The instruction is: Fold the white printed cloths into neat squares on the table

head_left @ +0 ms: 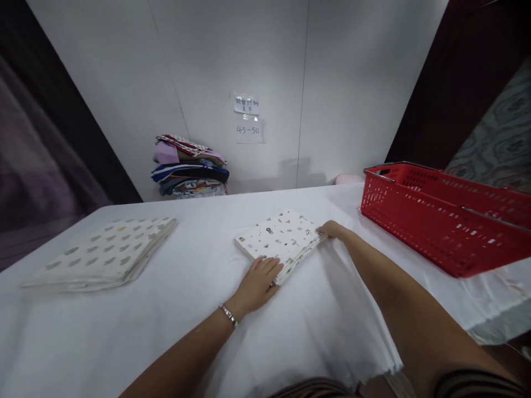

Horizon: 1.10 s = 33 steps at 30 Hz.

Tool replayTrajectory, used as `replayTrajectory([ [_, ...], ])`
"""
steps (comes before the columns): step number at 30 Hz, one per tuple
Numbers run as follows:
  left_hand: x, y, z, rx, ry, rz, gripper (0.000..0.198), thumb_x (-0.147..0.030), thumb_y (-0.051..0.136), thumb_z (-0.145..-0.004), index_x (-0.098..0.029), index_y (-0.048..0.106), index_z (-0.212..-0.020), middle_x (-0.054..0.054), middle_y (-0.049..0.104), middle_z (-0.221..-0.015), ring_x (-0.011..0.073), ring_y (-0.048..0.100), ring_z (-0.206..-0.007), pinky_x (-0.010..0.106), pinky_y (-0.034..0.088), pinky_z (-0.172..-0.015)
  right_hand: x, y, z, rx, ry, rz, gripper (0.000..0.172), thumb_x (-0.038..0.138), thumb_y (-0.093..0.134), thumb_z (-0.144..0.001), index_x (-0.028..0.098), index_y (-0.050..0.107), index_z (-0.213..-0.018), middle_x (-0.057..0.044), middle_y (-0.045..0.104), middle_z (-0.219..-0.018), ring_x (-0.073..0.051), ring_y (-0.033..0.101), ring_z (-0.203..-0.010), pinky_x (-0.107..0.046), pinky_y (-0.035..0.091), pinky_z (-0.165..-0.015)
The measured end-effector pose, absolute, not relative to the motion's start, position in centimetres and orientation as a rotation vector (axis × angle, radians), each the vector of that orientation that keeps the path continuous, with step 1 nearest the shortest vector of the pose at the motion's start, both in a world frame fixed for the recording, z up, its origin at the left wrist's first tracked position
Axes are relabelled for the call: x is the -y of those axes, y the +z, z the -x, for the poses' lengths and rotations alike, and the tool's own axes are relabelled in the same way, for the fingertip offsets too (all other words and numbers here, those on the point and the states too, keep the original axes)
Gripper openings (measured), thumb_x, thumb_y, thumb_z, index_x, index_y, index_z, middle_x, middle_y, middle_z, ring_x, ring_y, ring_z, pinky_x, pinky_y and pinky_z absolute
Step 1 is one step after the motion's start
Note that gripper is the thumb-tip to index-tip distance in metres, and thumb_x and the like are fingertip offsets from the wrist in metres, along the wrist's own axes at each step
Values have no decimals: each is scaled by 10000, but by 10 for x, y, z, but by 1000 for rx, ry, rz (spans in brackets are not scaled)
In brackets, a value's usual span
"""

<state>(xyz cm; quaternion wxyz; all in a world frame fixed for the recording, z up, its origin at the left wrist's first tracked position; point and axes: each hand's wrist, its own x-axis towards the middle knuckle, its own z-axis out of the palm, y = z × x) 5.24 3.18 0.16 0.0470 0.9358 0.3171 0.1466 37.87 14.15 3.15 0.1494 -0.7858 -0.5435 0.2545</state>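
Note:
A folded white cloth with small printed figures (282, 237) lies on the white-covered table (199, 309), a little right of centre. My left hand (259, 282) rests flat on its near corner, fingers stretched out, a bracelet on the wrist. My right hand (331, 228) touches the cloth's right corner, its fingers curled at the edge; whether they pinch the cloth is hard to see.
A second folded cloth with grey-green spots (103, 251) lies at the left of the table. A red plastic basket (443, 218) stands at the right. A stack of folded coloured fabrics (188, 166) sits against the white wall, under two paper labels (248, 119).

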Motion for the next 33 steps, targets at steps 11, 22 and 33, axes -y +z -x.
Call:
replayTrajectory([
  [11,-39,14,8,-1178,299,-2768,539,-119,461,-744,-278,512,-1257,15,438,-1398,226,291,-1348,490,167,-1117,-59,26,-374,1565,1080,2155,216,316,612,-741,131,629,-632,-70,632,-577,-171,597,-541,-263,480,-507],
  [22,-23,4,-8,-1317,414,-2724,353,-245,336,-937,-255,520,-1239,27,499,-1348,192,352,-1314,467,147,-1121,-19,-8,-365,2200,320,1536,498,405,413,-890,169,470,-1324,-93,430,-1408,-239,366,-1307,-425,309,-1078],
  [33,-12,5,-17,-1341,555,-2632,362,-330,395,-934,-219,484,-1267,50,446,-1392,208,277,-1354,476,149,-1123,-21,-1,-351,2415,91,1575,509,453,337,-926,218,408,-1372,-81,373,-1442,-260,255,-1361,-532,217,-1094],
])
